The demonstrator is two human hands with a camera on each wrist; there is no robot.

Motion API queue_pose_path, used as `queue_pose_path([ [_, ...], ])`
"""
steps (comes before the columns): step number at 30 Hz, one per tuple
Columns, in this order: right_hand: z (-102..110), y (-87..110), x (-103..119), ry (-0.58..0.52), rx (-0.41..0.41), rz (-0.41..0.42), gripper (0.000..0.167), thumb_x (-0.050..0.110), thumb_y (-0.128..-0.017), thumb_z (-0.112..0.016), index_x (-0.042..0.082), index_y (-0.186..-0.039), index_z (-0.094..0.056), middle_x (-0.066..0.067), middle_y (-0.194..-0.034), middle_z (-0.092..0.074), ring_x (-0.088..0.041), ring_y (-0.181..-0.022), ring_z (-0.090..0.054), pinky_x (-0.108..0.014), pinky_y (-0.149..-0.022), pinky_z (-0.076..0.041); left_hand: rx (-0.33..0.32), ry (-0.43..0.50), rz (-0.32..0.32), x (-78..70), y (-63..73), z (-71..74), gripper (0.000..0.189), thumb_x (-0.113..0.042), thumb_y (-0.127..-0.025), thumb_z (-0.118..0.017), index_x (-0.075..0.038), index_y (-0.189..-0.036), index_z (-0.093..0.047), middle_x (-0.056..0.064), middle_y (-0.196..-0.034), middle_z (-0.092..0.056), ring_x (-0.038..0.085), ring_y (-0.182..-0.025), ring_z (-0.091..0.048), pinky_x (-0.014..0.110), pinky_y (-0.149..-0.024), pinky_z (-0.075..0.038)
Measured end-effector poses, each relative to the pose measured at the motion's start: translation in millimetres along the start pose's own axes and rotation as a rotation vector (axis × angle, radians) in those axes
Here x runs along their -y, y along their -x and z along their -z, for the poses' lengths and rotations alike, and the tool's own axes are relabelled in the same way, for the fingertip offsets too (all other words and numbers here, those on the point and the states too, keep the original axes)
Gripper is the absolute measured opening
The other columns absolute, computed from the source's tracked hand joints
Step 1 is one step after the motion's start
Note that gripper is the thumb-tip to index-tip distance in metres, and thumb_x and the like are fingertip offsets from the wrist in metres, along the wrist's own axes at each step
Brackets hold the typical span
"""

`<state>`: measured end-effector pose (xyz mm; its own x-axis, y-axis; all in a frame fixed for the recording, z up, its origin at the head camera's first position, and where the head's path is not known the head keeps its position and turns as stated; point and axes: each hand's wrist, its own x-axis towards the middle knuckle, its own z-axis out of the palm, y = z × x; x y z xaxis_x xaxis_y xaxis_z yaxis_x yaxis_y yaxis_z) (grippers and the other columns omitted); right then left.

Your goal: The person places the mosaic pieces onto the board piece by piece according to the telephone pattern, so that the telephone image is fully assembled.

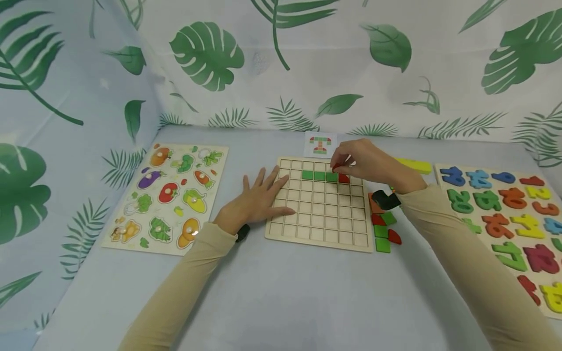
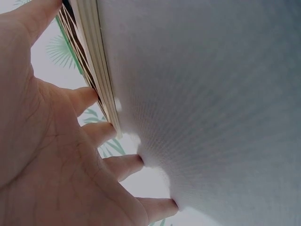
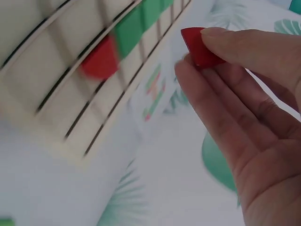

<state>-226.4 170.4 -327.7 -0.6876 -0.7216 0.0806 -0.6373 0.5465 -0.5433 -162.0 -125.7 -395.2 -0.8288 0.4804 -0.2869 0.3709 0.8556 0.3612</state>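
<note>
A wooden grid board [image 1: 318, 209] lies on the table, with a row of green square tiles [image 1: 319, 176] in its upper part. At the right end of that row sits a red quarter-round tile [image 1: 344, 179]. My right hand [image 1: 366, 158] is over the board's top right, pinching another red quarter-round tile [image 3: 200, 47] between thumb and fingers. With fingers spread, my left hand [image 1: 259, 202] rests at the board's left edge, its thumb and some fingertips touching the wood [image 2: 94, 61]. Behind the board is a pattern card [image 1: 320, 145] showing a red, green and orange figure.
Loose green, red and orange tiles [image 1: 382, 231] lie along the board's right side. A vegetable puzzle board [image 1: 219, 161] is on the left. To the right lies a number puzzle board [image 1: 483, 243], with a yellow block [image 1: 414, 165] near it. A leaf-print cloth [image 1: 298, 73] hangs behind.
</note>
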Motion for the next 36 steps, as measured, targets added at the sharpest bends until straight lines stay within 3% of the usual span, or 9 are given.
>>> queue_pose_path([
  [9, -17.9, -35.0, 3.2, -0.074, 0.008, 0.098, 0.008, -0.006, -0.09, -0.078, 0.001, -0.092, -0.074, -0.009, -0.093, -0.075, -0.025, -0.084, -0.075, -0.044, -0.081, -0.062, 0.016, -0.004, 0.009, -0.7, 0.1, 2.0, 0.096, -0.067, -0.101, -0.053, -0.022, -0.171, -0.006, 0.01, -0.175, 0.012, 0.042, -0.158, 0.013, 0.076, -0.116, 0.007],
  [16, -33.2, -53.1, 4.5, -0.11, 0.011, 0.105, 0.012, -0.007, -0.091, -0.077, -0.003, -0.101, -0.081, -0.013, -0.096, -0.073, -0.029, -0.091, -0.075, -0.041, -0.083, -0.062, 0.013, 0.0, 0.009, -1.0, -0.1, 3.0, 0.096, -0.068, -0.101, -0.053, -0.021, -0.171, -0.007, 0.01, -0.175, 0.012, 0.042, -0.159, 0.013, 0.076, -0.117, 0.007],
  [29, -52.9, -62.8, 8.9, -0.051, -0.006, 0.076, 0.013, -0.007, -0.092, -0.076, -0.004, -0.103, -0.082, -0.016, -0.099, -0.073, -0.031, -0.088, -0.07, -0.043, -0.076, -0.06, 0.015, -0.009, 0.005, -1.0, 0.8, 2.5, 0.094, -0.068, -0.101, -0.051, -0.02, -0.171, -0.009, 0.011, -0.175, 0.011, 0.044, -0.158, 0.011, 0.078, -0.116, 0.005],
  [36, -56.5, -63.6, 8.2, -0.034, -0.012, 0.076, 0.012, -0.008, -0.091, -0.075, -0.005, -0.101, -0.082, -0.017, -0.1, -0.073, -0.033, -0.091, -0.071, -0.044, -0.078, -0.061, 0.016, -0.007, 0.008, -1.0, 0.5, 2.8, 0.094, -0.068, -0.101, -0.051, -0.02, -0.171, -0.008, 0.01, -0.175, 0.012, 0.044, -0.158, 0.012, 0.077, -0.116, 0.006],
])
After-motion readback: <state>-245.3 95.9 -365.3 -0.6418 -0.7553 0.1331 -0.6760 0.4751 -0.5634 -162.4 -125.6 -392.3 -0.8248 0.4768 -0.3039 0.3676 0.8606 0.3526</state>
